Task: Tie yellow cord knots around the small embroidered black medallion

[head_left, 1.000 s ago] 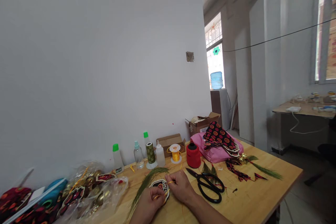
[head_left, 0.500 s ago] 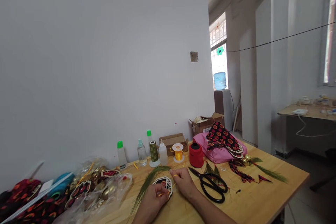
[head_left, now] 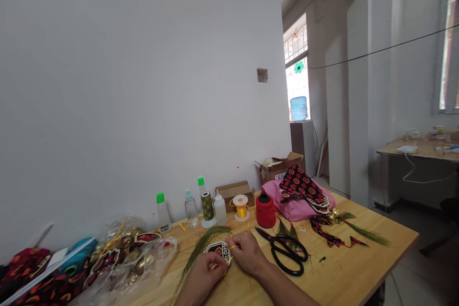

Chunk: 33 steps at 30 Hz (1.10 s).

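Note:
My left hand (head_left: 207, 271) is closed in a pinch on a thin yellow cord (head_left: 215, 266), at the lower edge of an embroidered patch (head_left: 217, 249). The patch is black with a red middle and a cream patterned border; my fingers hide part of it. My right hand (head_left: 246, 252) is closed just right of the patch, with a strand of the yellow cord across its fingers. A bundle of green tassel threads (head_left: 201, 245) curves around the patch's far and left sides. Black-handled scissors (head_left: 285, 253) lie right of my right hand, blades partly apart.
At the back stand a yellow cord spool (head_left: 241, 209), red thread cone (head_left: 266, 211), green thread cone (head_left: 207, 208) and several bottles (head_left: 191, 210). Plastic bags with gold bells (head_left: 143, 260) lie left. Patterned cloth (head_left: 299, 186) rests on a pink bag (head_left: 287, 208) at right.
The whole view has shifted slightly, so things sit a little further left. My right hand is closed more tightly, its fingers curled in beside the patch. My left hand keeps its pinch.

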Motion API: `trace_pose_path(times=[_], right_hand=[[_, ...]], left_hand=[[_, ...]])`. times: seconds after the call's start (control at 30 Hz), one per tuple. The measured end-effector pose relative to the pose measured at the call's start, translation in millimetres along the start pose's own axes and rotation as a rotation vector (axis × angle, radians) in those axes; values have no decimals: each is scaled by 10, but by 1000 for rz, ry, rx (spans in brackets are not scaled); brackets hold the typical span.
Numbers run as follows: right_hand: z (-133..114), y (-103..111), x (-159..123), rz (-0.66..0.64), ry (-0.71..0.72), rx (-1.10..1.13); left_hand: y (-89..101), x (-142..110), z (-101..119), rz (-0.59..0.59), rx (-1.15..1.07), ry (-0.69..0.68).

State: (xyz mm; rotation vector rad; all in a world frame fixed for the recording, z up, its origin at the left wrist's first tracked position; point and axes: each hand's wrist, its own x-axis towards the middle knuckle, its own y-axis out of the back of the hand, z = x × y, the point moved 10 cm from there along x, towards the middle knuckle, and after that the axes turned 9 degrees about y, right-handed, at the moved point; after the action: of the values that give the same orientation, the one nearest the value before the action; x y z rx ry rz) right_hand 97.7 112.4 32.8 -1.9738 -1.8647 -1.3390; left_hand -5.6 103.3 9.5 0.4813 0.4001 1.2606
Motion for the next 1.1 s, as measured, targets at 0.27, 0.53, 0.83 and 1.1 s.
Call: trace_pose_path(times=[0.27,0.53,0.83,1.1], right_hand=[[-7,-47,15,3,-51,208],[88,-55,70,26,-87,222],[-82,38,26,-23,-9,55],[52,-9,8,-5,-54,148]], left_hand=[[-28,-15,58,-31,-28,13],[-62,-6,80,-22,-34,1],[-75,4,67,-38,1,-4],[-79,-42,117,-47,10,25]])
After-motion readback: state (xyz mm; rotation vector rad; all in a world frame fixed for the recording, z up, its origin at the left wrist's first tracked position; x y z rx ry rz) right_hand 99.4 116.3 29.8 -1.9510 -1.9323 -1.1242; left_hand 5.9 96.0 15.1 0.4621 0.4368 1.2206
